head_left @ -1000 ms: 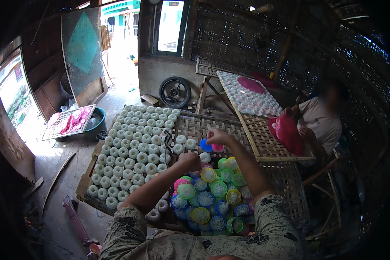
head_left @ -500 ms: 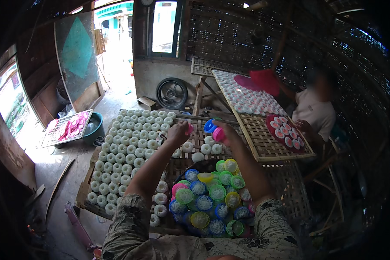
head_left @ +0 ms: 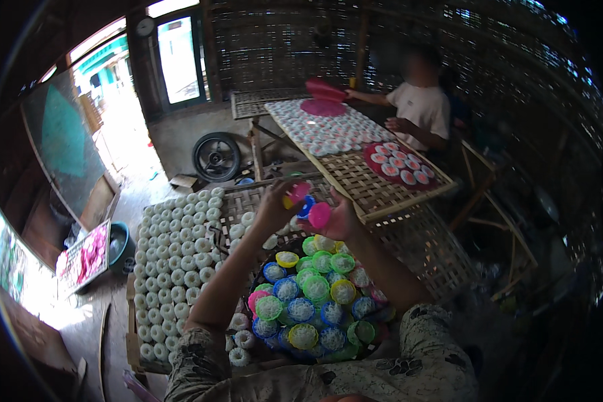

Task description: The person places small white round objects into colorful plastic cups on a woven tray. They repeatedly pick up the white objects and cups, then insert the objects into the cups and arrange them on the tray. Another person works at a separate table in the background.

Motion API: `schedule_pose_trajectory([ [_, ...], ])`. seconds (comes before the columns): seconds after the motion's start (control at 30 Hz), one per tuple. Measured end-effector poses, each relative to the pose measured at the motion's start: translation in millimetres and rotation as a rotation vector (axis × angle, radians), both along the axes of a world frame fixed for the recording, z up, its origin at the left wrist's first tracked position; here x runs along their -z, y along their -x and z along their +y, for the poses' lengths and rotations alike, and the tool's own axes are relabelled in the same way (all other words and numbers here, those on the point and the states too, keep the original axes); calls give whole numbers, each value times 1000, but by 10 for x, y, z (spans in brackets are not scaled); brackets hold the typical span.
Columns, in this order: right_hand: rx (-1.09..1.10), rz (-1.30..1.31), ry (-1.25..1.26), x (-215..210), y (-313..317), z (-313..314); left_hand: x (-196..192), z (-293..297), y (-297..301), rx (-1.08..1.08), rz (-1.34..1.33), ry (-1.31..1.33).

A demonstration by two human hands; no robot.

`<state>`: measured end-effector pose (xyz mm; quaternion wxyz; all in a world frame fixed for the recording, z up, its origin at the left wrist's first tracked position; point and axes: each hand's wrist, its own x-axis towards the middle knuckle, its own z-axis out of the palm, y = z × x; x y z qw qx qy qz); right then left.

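Observation:
My left hand (head_left: 275,209) is closed on small plastic cups, a pink cup (head_left: 301,192) and a yellow cup (head_left: 288,202). Close beside it, my right hand (head_left: 342,218) grips a blue cup (head_left: 306,207) and another pink cup (head_left: 319,216). Both hands are raised over the woven bamboo tray (head_left: 246,196). Below them sits a heap of blue, green, yellow and pink cups (head_left: 316,288), filled with white noodle-like strands. Rows of white ring-shaped noodle nests (head_left: 181,245) cover the tray's left side, with a few loose ones near my left wrist.
Across from me, a co-worker (head_left: 419,107) holds a red sheet (head_left: 326,90) above a slatted rack (head_left: 355,175) of white and pink rounds. Some rounds lie on a red disc (head_left: 398,165). A wheel (head_left: 216,157) leans against the wall; a teal tub (head_left: 118,241) stands left.
My hands have come together, and a yellow cup now shows in my left hand with the pink one. The view has turned right. The co-worker's red sheet has shifted away from the co-worker's body.

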<state>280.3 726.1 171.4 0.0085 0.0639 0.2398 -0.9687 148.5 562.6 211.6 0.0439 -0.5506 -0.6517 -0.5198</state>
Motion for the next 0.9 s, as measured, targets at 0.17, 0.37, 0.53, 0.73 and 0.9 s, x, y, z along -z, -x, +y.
schedule_pose_trajectory([
  [0.17, 155, 148, -140, -51, -526, -147, -174, 316, -782, 122, 224, 102],
  [0.37, 344, 339, 114, -30, -1364, -193, -494, 668, -1564, 346, 152, 39],
  [0.53, 559, 527, 337, 74, -2260, -371, -813, 714, -2207, 673, 106, -95],
  [0.73, 1135, 663, 337, 816, -4112, -613, -741, 485, -1792, 632, 218, 86],
  [0.9, 1722, 647, 273, 1977, -5781, -1287, -483, 356, -907, 444, 21, 303],
])
